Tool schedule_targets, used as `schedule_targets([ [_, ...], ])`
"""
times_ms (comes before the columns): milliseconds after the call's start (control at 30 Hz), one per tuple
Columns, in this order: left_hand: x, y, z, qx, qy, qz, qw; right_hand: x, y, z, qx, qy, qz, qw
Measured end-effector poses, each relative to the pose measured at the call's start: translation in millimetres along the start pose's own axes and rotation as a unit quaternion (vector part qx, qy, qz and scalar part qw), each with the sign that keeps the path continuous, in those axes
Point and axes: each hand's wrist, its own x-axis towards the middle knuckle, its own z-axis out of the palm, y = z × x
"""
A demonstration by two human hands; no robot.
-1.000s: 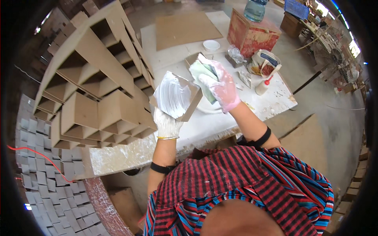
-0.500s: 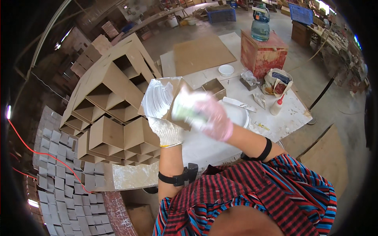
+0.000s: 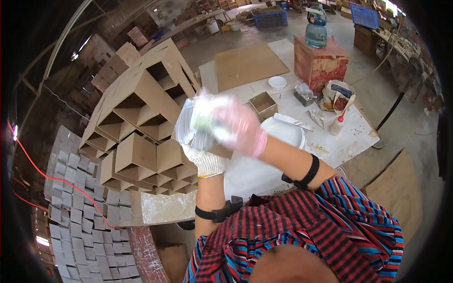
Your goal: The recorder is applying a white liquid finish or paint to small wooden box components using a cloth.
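Observation:
My left hand [image 3: 207, 161], in a white knit glove, holds up a small brown cardboard box [image 3: 222, 151] from below. White paste in streaky ridges covers the box's left-hand face. My right hand [image 3: 243, 127], in a pink glove, is closed around a white-and-green thing [image 3: 204, 119] pressed against or just over that face. Motion smears it, so its kind is not clear. Beside the box on the left, similar open boxes [image 3: 137, 153] are stacked in a honeycomb pile. To the right of my hands is a round white tub [image 3: 302, 137] with a flat white scraper [image 3: 288, 120] across its rim.
An open cardboard box [image 3: 263, 104], a white bowl [image 3: 277, 83], a brown board [image 3: 250, 66], a cloth bag [image 3: 338, 96] and a red-tipped bottle [image 3: 337, 125] are on the white table [image 3: 349, 141]. A red crate [image 3: 321, 61] bears a water jug [image 3: 316, 34]. Grey boxes [image 3: 89, 226] cover the lower left.
My right hand has swept left across the pasted face with the white-and-green thing. The box has tilted a little in my left hand, and the whole view has shifted slightly.

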Motion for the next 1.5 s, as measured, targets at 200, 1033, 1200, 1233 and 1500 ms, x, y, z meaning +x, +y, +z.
schedule_targets([
  [200,-9,12,-11,-0.023,-0.021,-0.016,0.999,10,-45,1,-0.017,-0.139,0.023,0.990],
  [1033,-44,41,-47,0.170,0.208,-0.132,0.954,17,11,-33,0.201,-0.322,0.084,0.921],
  [1200,-45,43,-45,0.231,0.289,-0.084,0.925,-2,-4,-59,0.215,-0.433,0.078,0.872],
  [1233,-43,42,-42,0.220,0.281,-0.113,0.927,-4,5,-52,0.253,-0.360,0.055,0.896],
  [1500,-47,31,-56,0.165,0.210,-0.170,0.949,-16,18,-43,0.150,-0.375,-0.004,0.915],
])
